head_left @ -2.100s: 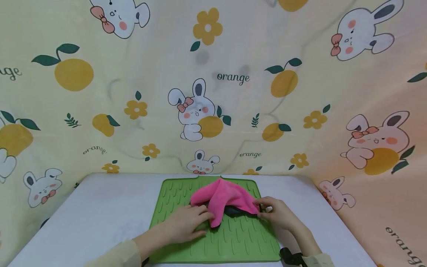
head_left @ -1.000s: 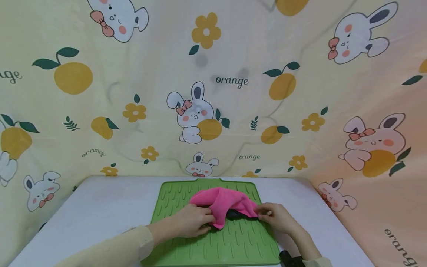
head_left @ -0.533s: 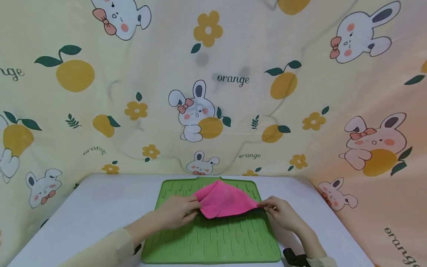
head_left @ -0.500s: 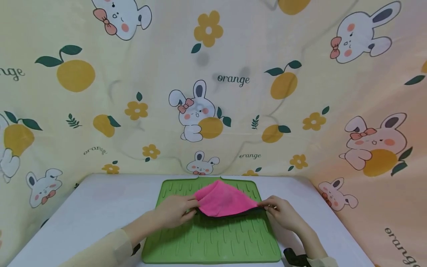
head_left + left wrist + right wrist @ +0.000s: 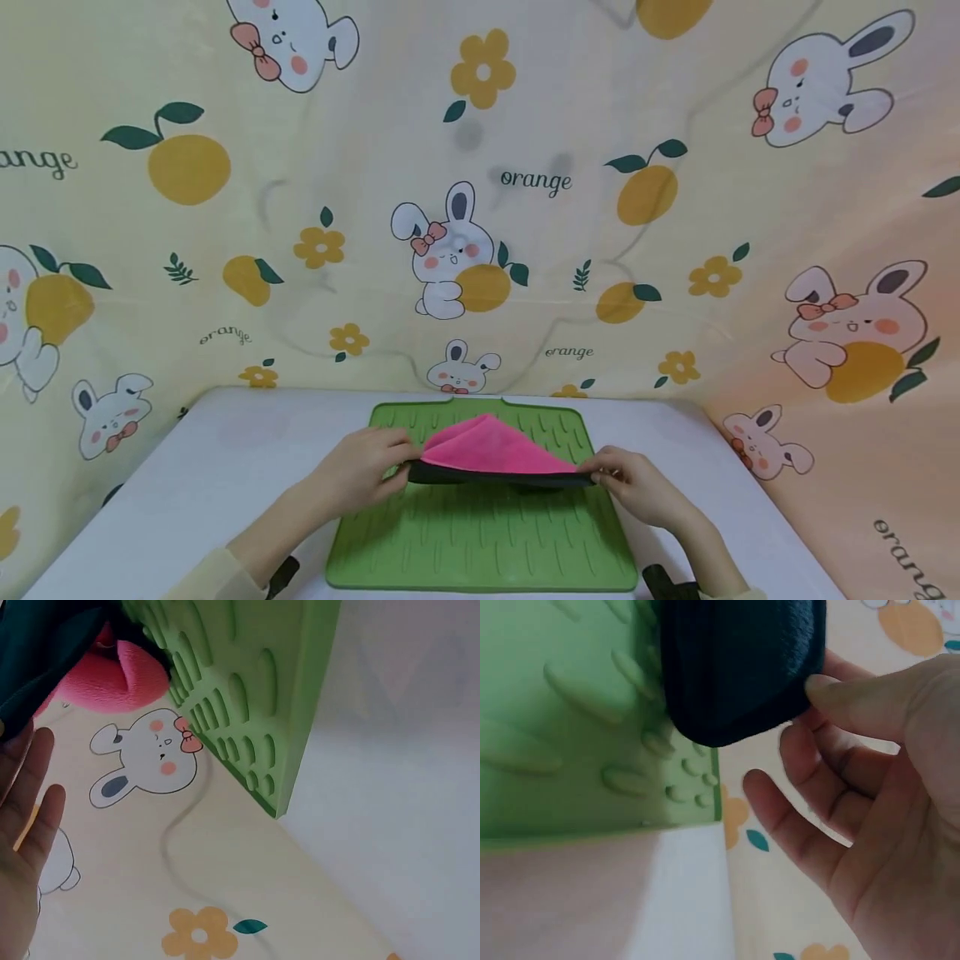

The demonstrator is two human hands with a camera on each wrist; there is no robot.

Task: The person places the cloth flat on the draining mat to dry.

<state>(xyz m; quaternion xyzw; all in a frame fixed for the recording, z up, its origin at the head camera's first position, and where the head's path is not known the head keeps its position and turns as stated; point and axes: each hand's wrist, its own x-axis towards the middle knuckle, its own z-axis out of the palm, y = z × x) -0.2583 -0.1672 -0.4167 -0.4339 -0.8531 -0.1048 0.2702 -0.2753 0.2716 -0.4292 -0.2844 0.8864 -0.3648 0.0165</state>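
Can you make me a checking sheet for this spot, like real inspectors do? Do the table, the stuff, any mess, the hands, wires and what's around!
Surface: white table with a bumpy green mat lying on it.
Job's things: one cloth, pink with a black underside, held stretched above the mat; whether any part touches the mat, I can't tell.
Clutter: nothing seen.
Hands: left hand pinches one end of the cloth; right hand pinches the other.
Cables: nothing seen.
Surroundings: cream backdrop printed with bunnies, oranges and flowers.
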